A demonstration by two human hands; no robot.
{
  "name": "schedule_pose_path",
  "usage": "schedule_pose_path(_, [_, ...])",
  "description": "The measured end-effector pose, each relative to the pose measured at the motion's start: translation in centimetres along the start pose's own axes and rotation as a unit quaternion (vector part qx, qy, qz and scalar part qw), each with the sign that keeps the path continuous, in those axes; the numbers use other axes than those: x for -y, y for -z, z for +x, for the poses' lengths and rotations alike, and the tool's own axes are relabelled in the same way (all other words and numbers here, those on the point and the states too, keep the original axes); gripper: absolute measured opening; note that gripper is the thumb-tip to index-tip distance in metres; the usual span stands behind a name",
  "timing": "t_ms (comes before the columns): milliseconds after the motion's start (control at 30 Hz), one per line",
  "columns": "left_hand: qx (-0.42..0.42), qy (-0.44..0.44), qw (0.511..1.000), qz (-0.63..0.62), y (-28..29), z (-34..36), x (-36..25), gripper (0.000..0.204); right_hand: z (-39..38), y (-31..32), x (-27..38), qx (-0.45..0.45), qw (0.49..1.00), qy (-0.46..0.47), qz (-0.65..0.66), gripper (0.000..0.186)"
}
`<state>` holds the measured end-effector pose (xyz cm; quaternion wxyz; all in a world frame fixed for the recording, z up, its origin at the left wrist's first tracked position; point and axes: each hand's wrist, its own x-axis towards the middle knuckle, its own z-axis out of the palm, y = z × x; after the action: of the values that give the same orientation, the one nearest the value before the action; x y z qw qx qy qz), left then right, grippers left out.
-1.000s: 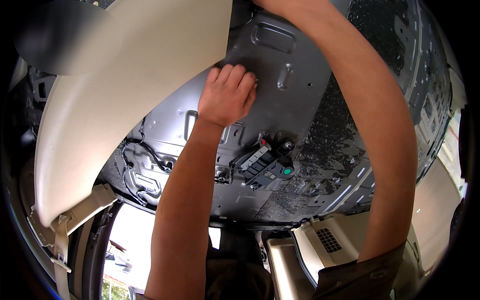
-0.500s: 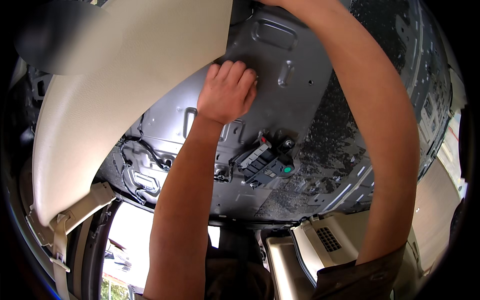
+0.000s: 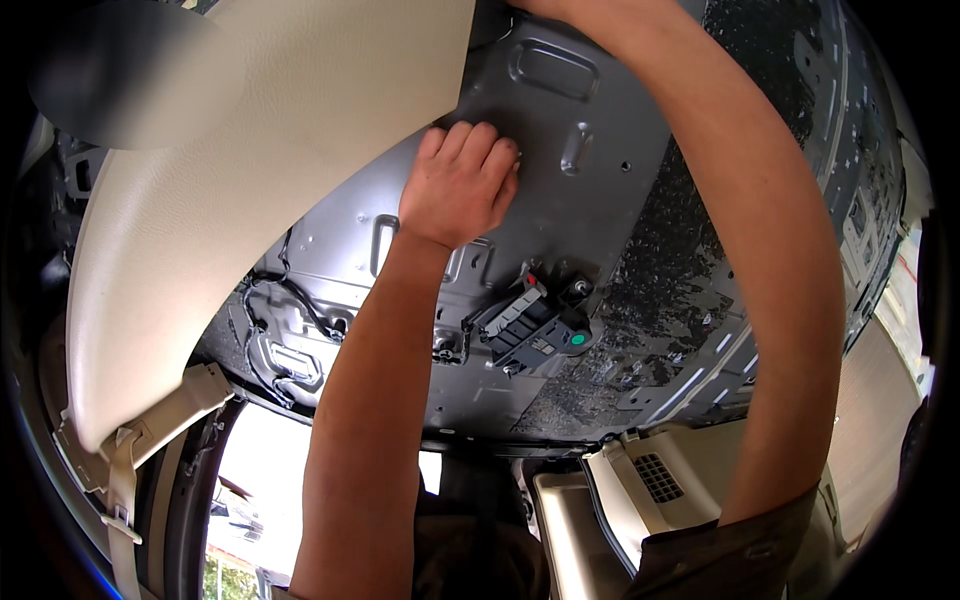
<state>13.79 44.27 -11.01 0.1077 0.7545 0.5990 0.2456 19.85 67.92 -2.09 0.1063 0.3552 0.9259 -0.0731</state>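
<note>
My left hand [image 3: 458,186] rests with curled fingers against a dark grey metal floor panel [image 3: 610,200], close to the lower corner of a large beige leather-like panel [image 3: 300,110]. Its fingertips are tucked underneath, so whatever they grip, if anything, is hidden. From the lower right, my right arm [image 3: 760,230] arches up to the top edge. Only the base of my right hand [image 3: 548,8] shows there; its fingers are cut off by the frame. Below my left hand sits a black and grey module [image 3: 530,325] with a green dot and a red tab.
Black wiring [image 3: 290,290] runs over the metal at the left. Rough black matting [image 3: 670,270] covers the right side. A beige seat belt [image 3: 122,490] hangs at the lower left, and beige trim with a vent grille [image 3: 657,478] stands at the lower right.
The view has shifted very slightly, so everything sits a few pixels further right. Neither hand has visibly changed its pose.
</note>
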Motion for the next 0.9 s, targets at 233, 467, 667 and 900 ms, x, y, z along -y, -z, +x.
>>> schedule_pose_path(233, [-0.007,0.001,1.000,-0.023,0.1,0.0,-0.2,0.016,-0.5,-2.0,-0.8,-0.106,0.991,0.050,-0.058,0.021])
schedule_pose_path(467, [-0.008,-0.001,1.000,-0.026,0.1,0.0,-0.1,0.016,-1.3,-3.1,-1.1,-0.172,0.981,0.058,-0.070,0.020])
schedule_pose_path(667, [-0.011,0.001,1.000,-0.026,0.1,0.2,-0.2,0.016,-1.4,-3.5,-1.0,-0.174,0.983,0.046,-0.044,0.019])
schedule_pose_path(900, [-0.006,0.000,1.000,-0.020,0.1,0.2,-0.2,0.015,-1.0,-2.9,-0.5,-0.110,0.991,0.040,-0.070,0.019])
